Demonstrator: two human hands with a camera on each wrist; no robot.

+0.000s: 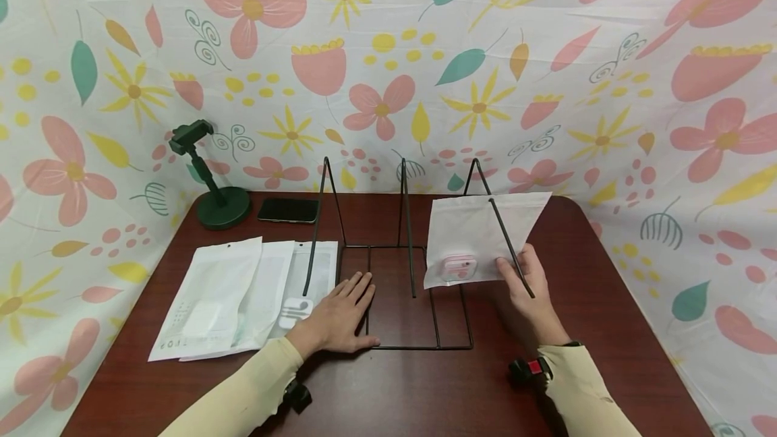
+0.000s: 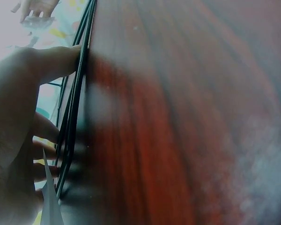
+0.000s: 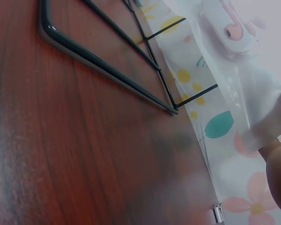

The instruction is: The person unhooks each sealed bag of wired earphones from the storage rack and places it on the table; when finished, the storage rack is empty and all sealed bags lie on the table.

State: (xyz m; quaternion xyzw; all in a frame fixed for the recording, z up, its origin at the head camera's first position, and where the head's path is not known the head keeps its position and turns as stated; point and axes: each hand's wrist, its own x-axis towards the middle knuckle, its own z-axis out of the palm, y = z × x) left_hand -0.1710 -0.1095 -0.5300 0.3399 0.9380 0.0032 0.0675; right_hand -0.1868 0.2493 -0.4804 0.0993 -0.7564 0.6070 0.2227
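A black wire rack [image 1: 419, 348] with several upright dividers stands mid-table. My left hand [image 1: 341, 315] rests on the left side of its base, fingers outstretched; in the left wrist view the thumb [image 2: 56, 63] touches the rack's wires. At the rack's right end my right hand [image 1: 529, 292] pinches the lower right corner of a white zip pouch [image 1: 476, 228]. Pink earphones in a clear case [image 1: 458, 268] show through the pouch's lower part. The rightmost divider crosses in front of the pouch. In the right wrist view, the earphone case [image 3: 229, 30] hangs beyond the rack.
Several white pouches [image 1: 206, 282] overlap on the left of the table, one showing white earphones [image 1: 295, 311]. Behind them are a dark green phone stand [image 1: 223, 208] and a black phone [image 1: 288, 210]. A flowered cloth [image 1: 388, 32] hangs behind the table.
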